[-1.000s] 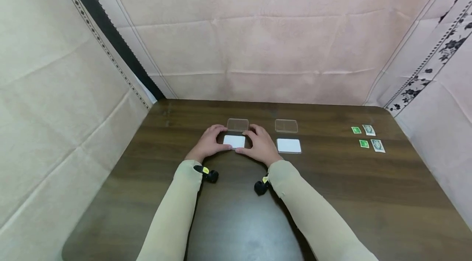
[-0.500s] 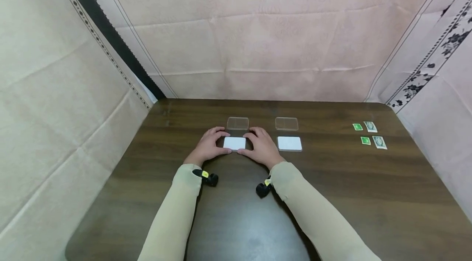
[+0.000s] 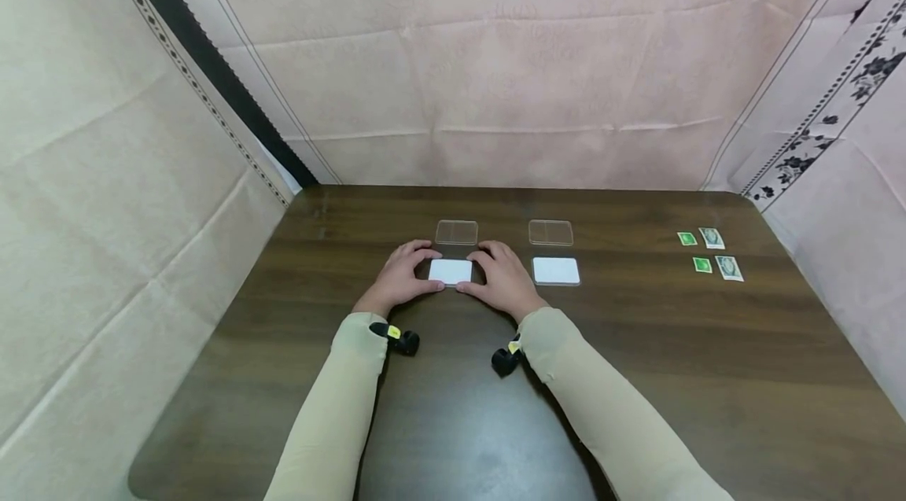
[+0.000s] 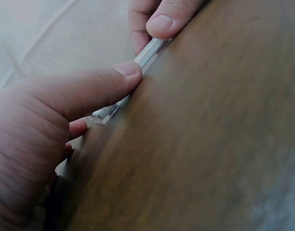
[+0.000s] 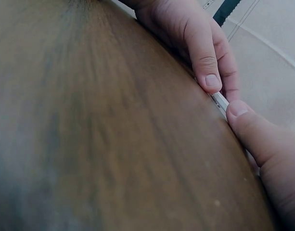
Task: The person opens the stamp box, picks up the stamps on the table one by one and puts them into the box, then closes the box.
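A shallow clear plastic case with a white top or insert [image 3: 451, 271] lies flat on the table between my hands. My left hand [image 3: 400, 274] holds its left end, thumb along the near edge and fingers bent towards the far side. From the other end my right hand [image 3: 501, 278] grips it the same way. In the left wrist view the case's near edge [image 4: 111, 109] shows a white layer inside clear plastic under the left thumb [image 4: 109, 84]. Both thumbs also press that edge in the right wrist view, where a short stretch of the case [image 5: 219, 102] shows between them.
A second white-topped clear case [image 3: 555, 271] lies to the right. Behind the pair are two clear lids, one on the left [image 3: 456, 232] and one on the right [image 3: 550, 232]. Several small printed pieces, green [image 3: 702, 265] and pale [image 3: 729, 268], lie at the table's right.
The view has shifted slightly. Both hands keep their hold on the left case, with hardly any movement; the other things lie where they were.
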Tool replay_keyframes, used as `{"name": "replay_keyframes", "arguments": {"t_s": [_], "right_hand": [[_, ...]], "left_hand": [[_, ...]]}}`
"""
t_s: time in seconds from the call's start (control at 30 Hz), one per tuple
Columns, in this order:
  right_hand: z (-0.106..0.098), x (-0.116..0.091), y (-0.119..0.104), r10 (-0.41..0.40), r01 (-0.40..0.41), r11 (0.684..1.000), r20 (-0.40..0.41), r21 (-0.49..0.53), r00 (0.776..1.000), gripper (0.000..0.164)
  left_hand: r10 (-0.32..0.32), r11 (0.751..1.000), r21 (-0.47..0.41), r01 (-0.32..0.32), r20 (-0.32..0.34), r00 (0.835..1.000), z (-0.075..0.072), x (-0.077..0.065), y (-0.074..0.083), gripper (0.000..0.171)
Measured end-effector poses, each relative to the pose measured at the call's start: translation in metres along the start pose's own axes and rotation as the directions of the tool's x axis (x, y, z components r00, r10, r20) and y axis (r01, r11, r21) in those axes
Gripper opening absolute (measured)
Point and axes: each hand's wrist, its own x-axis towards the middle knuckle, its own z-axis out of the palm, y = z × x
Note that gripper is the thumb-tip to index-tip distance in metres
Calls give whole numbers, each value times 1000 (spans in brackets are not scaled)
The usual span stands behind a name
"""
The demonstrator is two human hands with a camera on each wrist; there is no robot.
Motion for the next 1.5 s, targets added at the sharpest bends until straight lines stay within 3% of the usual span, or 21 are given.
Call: {"name": "replay_keyframes", "arguments": {"t_s": [0.47,0.57,0.67,0.77,0.83,1.0,1.1,1.17,1.5], "right_hand": [[0,-11,9,-13,13,1000,-7,16,1000,75],[-6,-19,7,-30,32,998,-33,59,999,68],[-15,-31,6,-53,65,993,-123,98,991,56],[-24,-42,8,-120,143,987,-250,76,961,44],[-30,-46,12,-198,222,974,-335,35,921,38],[-42,-54,30,-368,376,923,-483,-84,794,29],[-50,-59,45,-399,397,910,-525,-122,752,27],[-56,-63,56,-396,389,911,-543,-133,741,26],[-90,-89,120,-294,260,954,-608,-146,737,22]], "left_hand": [[0,1000,7,0,10,1000,12,0,7,68],[-20,999,-33,19,-31,999,16,-2,11,67],[-10,995,-104,-2,-118,993,21,-1,19,62],[41,986,-152,-74,-209,977,28,1,32,56],[97,981,-141,-134,-245,965,33,5,44,53],[222,971,-37,-237,-233,947,48,14,73,52],[248,966,-14,-257,-214,945,56,20,87,53],[255,965,-14,-263,-200,946,60,23,96,53],[226,974,12,-226,-108,968,78,32,128,60]]}}
